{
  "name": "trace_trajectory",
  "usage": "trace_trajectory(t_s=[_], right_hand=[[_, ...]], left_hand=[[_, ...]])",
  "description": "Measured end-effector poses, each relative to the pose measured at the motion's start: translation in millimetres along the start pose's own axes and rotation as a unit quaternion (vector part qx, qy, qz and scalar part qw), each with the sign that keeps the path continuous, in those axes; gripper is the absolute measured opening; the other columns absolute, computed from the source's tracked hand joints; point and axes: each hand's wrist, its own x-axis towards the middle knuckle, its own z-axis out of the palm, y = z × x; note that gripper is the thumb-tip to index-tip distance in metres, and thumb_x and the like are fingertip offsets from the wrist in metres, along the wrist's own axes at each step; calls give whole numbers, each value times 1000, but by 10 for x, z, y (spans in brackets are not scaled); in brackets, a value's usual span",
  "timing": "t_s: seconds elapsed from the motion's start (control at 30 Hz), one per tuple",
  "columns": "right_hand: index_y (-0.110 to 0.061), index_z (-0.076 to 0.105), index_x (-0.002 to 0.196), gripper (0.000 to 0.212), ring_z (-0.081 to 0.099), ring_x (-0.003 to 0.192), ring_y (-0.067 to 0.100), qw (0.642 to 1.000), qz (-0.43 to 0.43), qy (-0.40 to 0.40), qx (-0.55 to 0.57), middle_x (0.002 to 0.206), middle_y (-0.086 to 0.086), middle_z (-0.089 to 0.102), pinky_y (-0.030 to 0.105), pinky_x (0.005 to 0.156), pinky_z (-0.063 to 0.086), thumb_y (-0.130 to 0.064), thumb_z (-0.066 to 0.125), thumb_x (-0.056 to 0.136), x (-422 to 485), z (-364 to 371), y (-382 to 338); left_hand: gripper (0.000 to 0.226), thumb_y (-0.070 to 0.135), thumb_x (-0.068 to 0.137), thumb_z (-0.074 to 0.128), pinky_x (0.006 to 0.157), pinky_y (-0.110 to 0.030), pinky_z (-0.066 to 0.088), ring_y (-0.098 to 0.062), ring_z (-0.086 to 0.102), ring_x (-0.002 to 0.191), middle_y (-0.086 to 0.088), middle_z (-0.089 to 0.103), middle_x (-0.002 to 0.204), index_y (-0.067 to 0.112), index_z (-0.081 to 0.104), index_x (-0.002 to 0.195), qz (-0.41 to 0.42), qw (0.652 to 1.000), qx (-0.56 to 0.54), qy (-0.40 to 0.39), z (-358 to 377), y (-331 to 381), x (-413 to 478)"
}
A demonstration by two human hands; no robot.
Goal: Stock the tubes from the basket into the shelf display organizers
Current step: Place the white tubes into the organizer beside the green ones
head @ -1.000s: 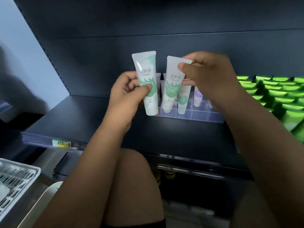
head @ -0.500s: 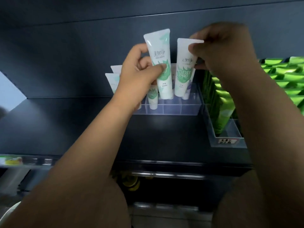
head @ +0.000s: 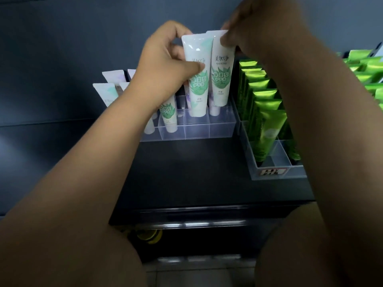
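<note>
Head view: the left grip (head: 165,59) pinches the left tube (head: 196,83) at mid-body and the right grip (head: 250,27) pinches the right tube (head: 222,79) by its top edge, both upright, caps down at the right-hand slots of the clear organizer (head: 207,130), directly below on the shelf (head: 186,175).

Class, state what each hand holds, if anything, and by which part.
The left hand grips the left tube around its upper half; the right hand pinches the right tube by its flat top end.
</note>
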Motion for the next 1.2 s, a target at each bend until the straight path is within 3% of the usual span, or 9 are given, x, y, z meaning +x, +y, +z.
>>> trace_trajectory(t_s=[0.07, 0.17, 0.27, 0.4, 0.53, 0.8, 0.93, 1.07, 1.2], right_hand=[[-13, 75, 107, 25, 71, 98, 25, 1000, 6, 14, -18, 105, 7, 74, 40, 90, 57, -28, 62, 91, -10, 35, 34], [-12, 79, 96, 21, 74, 86, 27, 999, 9, 33, -18, 91, 12, 76, 45, 81, 61, -24, 78, 79, -35, 64, 50], [-9, 79, 93, 21, 73, 83, 29, 998, 4, 31, -51, 87, 14, 75, 45, 79, 61, -20, 79, 75, -36, 95, 77], [-10, 80, 94, 18, 69, 79, 19, 996, -18, 37, -78, 89, 10, 76, 35, 77, 59, -14, 72, 78, -40, 132, 91], [-15, 81, 99, 20, 67, 87, 16, 994, -33, 22, -103, 97, 5, 76, 26, 78, 52, -15, 74, 80, -52, 162, 91], [-22, 81, 93, 17, 64, 82, 11, 992, -44, 0, -116, 87, -3, 72, 19, 70, 41, -13, 76, 78, -54, 200, 125], [-18, 81, 94, 19, 68, 88, 17, 988, -60, -5, -143, 94, 2, 75, 21, 72, 43, -11, 73, 79, -59, 212, 129], [-11, 79, 93, 17, 69, 90, 28, 980, -79, 15, -180, 94, 10, 75, 32, 81, 55, -13, 67, 81, -37, 261, 155], [-13, 79, 90, 13, 69, 89, 26, 978, -61, 19, -198, 92, 6, 75, 31, 82, 57, -19, 73, 80, -13, 351, 173]], left_hand=[[35, 5, 75, 82, 72, -43, 60, -31, 72, 81, -18, 74, 92, 14, 56, 96, 11, 999, 53, -6, 11, -23, 67], [28, 14, 73, 84, 68, -30, 55, -8, 61, 67, 3, 68, 83, 15, 62, 91, 7, 987, 158, -2, 1, -77, 167], [22, 17, 74, 83, 68, -26, 53, -1, 57, 65, 12, 67, 79, 17, 67, 90, 4, 982, 190, -12, -15, -144, 230], [21, 19, 74, 83, 70, -24, 53, -5, 62, 70, 12, 69, 82, 18, 71, 90, 22, 976, 216, -5, -52, -171, 278], [21, 18, 75, 85, 60, -11, 45, 8, 55, 58, 12, 71, 79, 17, 72, 91, 10, 980, 197, -14, -79, -193, 300], [22, 13, 76, 86, 64, -18, 52, 0, 62, 65, 4, 76, 86, 13, 73, 94, 8, 985, 168, -30, -150, -171, 270], [21, 17, 75, 87, 62, -21, 51, 0, 61, 65, 6, 74, 86, 16, 73, 92, 11, 979, 200, -38, -130, -177, 239], [22, 19, 77, 85, 42, -9, 35, 5, 54, 57, 3, 70, 90, 14, 72, 93, 26, 948, 311, -69, -86, -216, 223], [22, 20, 76, 83, 68, -27, 45, -20, 62, 85, 0, 69, 94, 17, 72, 95, 42, 923, 375, -70, -68, -248, 205]])
